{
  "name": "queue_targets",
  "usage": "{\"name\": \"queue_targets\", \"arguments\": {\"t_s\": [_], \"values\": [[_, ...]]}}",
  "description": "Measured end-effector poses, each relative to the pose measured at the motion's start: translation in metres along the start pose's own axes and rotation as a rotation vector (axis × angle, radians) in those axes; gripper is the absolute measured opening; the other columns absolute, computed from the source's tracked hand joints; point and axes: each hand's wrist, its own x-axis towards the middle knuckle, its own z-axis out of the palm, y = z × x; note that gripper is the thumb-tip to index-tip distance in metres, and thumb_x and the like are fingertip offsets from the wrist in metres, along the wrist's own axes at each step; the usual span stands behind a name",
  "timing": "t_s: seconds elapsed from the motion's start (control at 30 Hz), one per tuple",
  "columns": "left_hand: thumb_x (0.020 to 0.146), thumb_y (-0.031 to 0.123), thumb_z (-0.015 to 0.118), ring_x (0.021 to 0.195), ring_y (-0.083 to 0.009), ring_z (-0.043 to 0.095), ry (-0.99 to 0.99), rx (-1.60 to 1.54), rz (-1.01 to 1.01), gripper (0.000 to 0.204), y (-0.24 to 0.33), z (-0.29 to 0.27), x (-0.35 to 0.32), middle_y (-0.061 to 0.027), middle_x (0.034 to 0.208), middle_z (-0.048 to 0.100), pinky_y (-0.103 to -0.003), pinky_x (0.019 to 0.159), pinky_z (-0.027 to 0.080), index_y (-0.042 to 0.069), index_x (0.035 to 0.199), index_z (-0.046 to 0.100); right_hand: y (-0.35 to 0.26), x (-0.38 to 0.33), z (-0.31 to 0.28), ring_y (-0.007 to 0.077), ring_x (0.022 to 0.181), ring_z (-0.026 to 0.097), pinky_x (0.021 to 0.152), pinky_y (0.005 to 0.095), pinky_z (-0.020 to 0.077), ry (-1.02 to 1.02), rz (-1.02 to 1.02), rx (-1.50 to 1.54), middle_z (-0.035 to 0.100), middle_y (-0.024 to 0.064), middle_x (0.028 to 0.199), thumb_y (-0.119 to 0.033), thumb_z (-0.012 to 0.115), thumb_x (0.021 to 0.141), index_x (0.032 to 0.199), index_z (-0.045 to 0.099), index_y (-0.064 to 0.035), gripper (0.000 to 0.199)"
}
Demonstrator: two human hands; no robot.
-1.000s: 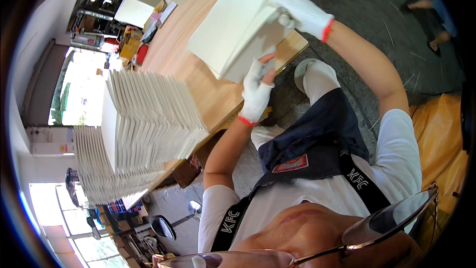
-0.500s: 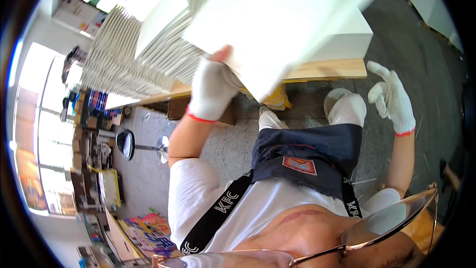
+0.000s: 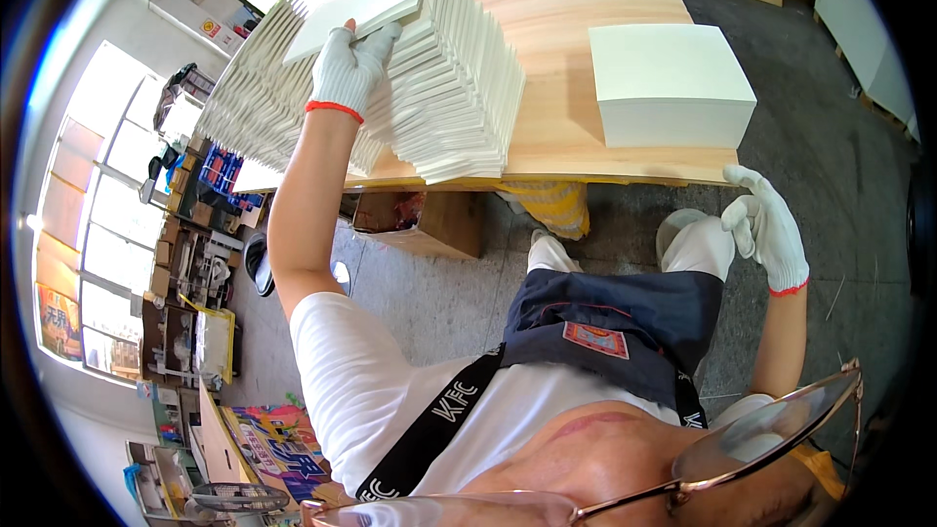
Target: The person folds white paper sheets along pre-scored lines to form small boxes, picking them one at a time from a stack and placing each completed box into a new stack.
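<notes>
tabletop (image 3: 576, 78): pale wood, edge bowed by the lens
left: tall fanned stack of white sheets (image 3: 429, 68)
right: squared white sheet block (image 3: 669, 83)

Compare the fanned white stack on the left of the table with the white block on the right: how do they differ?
The fanned stack is stepped, its pieces offset and leaning, while the square block has flush, straight sides. The left hand holds a white sheet on the fanned stack; no hand touches the square block, and the right hand hangs off the table. Both are white and rest on it.
</notes>
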Motion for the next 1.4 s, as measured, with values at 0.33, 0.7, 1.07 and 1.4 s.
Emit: {"name": "queue_targets", "arguments": {"t_s": [0.33, 0.7, 1.07, 1.4], "values": [[0.103, 0.023, 0.04, 0.129, -0.0496, 0.042, -0.352, -0.175, -0.439, 0.039, 0.026, -0.027, 0.003, -0.0325, 0.137, 0.039, -0.061, 0.101, 0.047, -0.005, 0.13, 0.032, 0.009, 0.004, -0.011, 0.0085, 0.041, 0.045, 0.038, 0.0216, 0.0329, 0.003, 0.016, 0.0, 0.064, 0.01, 0.07, -0.041, 0.039, 0.102, 0.131, 0.049, 0.0014, 0.053], [0.101, 0.022, 0.044, 0.134, -0.0412, 0.041, -0.588, -0.07, 0.11, 0.052, -0.055, -0.042, -0.128, -0.0264, 0.144, 0.041, -0.055, 0.11, 0.038, 0.001, 0.145, 0.026, 0.007, 0.019, -0.042, 0.0081, 0.041, 0.042, 0.036, 0.0221, 0.0297, 0.22, 0.036, -0.087, 0.064, 0.008, 0.069, -0.043, 0.041, 0.1, 0.131, 0.049, 0.0012, 0.054], [0.088, 0.015, 0.062, 0.107, -0.0267, 0.06, -1.242, 1.593, 0.816, 0.03, -0.304, 0.114, -0.038, -0.0098, 0.119, 0.062, -0.036, 0.091, 0.047, 0.015, 0.117, 0.067, -0.027, 0.135, -0.078, 0.0307, 0.083, 0.066, 0.073, 0.0399, 0.0499, 0.701, -0.198, -1.323, 0.068, 0.0168, 0.092, -0.066, 0.042, 0.092, 0.106, 0.063, -0.0098, 0.062], [0.088, 0.011, 0.063, 0.098, -0.0268, 0.063, -1.337, 1.413, 0.597, 0.025, -0.37, 0.113, -0.01, -0.0146, 0.107, 0.065, -0.034, 0.086, 0.049, 0.006, 0.112, 0.068, -0.059, 0.162, -0.056, 0.0333, 0.071, 0.063, 0.063, 0.0446, 0.0468, 0.464, -0.633, -1.613, 0.06, 0.0165, 0.072, -0.056, 0.047, 0.094, 0.085, 0.055, -0.0062, 0.052]]}}
